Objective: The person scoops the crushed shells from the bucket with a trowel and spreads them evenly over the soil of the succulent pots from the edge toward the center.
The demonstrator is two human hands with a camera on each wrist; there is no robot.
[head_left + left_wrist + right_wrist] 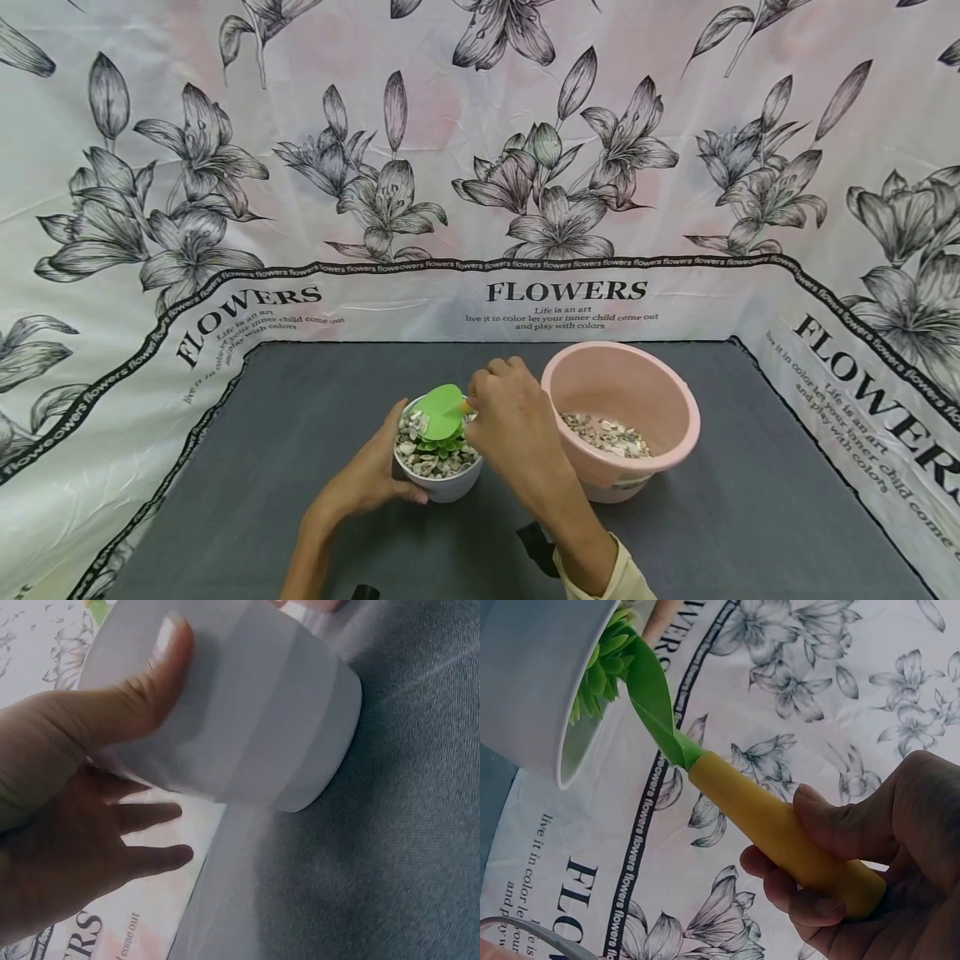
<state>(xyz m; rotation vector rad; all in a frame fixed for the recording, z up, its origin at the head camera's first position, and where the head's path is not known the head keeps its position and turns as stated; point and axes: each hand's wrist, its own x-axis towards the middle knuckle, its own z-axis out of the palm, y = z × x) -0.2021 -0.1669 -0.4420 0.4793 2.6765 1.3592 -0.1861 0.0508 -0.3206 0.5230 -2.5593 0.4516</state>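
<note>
A small white flower pot (441, 486) holds pale pebbles (412, 454) round a green leafy plant (442, 446). My left hand (367, 471) grips the pot from its left side, thumb (161, 682) against the wall near the rim. Two of its fingers stand off the pot in the left wrist view. In my right hand (517, 425) is a small garden trowel with a yellow handle (780, 832), fingers wrapped round it. The trowel's green blade (441, 411) is over the pot, overlapping the plant and the pebbles at the back.
Right of the pot stands a larger pink tub (626, 367) with loose pebbles (607, 435) in its bottom. Both stand on a dark grey cloth (330, 375). A flower-printed sheet (450, 208) hangs behind and along both sides.
</note>
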